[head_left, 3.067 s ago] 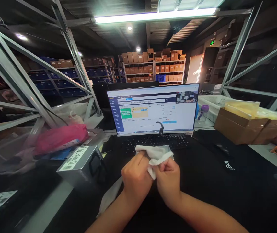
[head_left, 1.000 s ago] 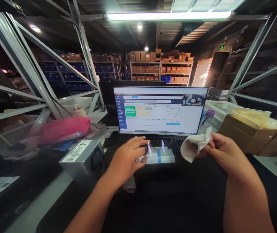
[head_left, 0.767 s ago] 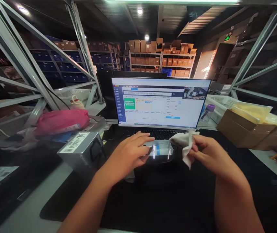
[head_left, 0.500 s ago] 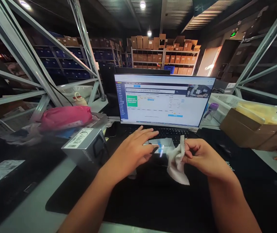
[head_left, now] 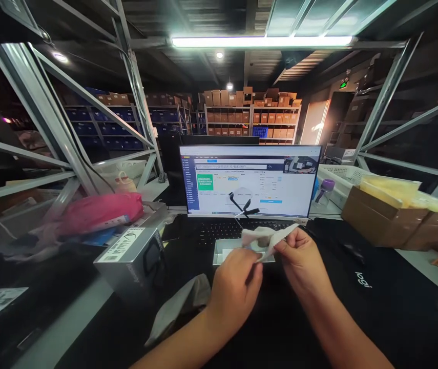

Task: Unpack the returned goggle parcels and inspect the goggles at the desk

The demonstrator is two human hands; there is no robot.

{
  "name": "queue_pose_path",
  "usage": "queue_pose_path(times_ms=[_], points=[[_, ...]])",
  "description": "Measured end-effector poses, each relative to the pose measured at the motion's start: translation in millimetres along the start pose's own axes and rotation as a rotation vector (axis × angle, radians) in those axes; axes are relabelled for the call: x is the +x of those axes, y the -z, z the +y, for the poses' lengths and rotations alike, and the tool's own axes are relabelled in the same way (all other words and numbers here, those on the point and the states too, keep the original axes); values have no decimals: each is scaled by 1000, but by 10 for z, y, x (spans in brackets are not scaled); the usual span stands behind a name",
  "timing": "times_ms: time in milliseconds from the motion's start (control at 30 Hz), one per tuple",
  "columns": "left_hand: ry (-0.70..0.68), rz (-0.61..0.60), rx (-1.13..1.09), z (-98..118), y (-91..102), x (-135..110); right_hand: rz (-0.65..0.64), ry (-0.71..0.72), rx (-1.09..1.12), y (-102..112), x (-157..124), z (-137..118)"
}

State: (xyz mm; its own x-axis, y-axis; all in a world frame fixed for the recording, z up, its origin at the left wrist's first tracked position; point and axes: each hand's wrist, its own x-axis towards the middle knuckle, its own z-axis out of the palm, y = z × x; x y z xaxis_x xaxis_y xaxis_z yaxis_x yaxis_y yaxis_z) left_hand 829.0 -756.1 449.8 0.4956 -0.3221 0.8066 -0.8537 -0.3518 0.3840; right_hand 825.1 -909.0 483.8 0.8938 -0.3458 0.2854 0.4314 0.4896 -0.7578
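Over the black desk mat [head_left: 357, 318], my two hands meet in front of the keyboard [head_left: 222, 229]. My right hand [head_left: 299, 256] is closed, pinching a white cloth [head_left: 267, 236]. My left hand [head_left: 237, 287] is closed too, its fingertips pressed into the cloth from below. A pair of dark-framed glasses [head_left: 242, 204] sticks up out of the cloth, one lens and the temple arms showing against the monitor [head_left: 249, 179]. The wrapped part of the glasses is hidden. Just behind my hands lies a small grey tray [head_left: 219, 254].
A grey carton [head_left: 130, 261] stands to the left, with a pink bag [head_left: 99, 212] behind it. A grey pouch [head_left: 180, 307] lies by my left wrist. A mouse [head_left: 351, 251], a cardboard box [head_left: 388, 215] and a purple-capped bottle [head_left: 324, 189] are on the right. Metal shelf frames flank the desk.
My left hand reached into the grey tray and came back with the glasses. Both hands have come together again, with the cloth around the glasses.
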Motion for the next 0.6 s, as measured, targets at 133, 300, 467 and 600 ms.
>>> queue_pose_path(times_ms=[133, 300, 467, 600], points=[[39, -49, 5, -32, -104, -24, 38, -66, 28, -115, -156, 146], [205, -65, -212, -81, -148, -61, 68, -118, 19, -178, -234, 206], [120, -55, -319, -140, -136, -25, 40, -153, -19, -149, -190, 148], [-20, -121, -276, -176, -4, 65, -63, -127, -49, -74, -133, 32]])
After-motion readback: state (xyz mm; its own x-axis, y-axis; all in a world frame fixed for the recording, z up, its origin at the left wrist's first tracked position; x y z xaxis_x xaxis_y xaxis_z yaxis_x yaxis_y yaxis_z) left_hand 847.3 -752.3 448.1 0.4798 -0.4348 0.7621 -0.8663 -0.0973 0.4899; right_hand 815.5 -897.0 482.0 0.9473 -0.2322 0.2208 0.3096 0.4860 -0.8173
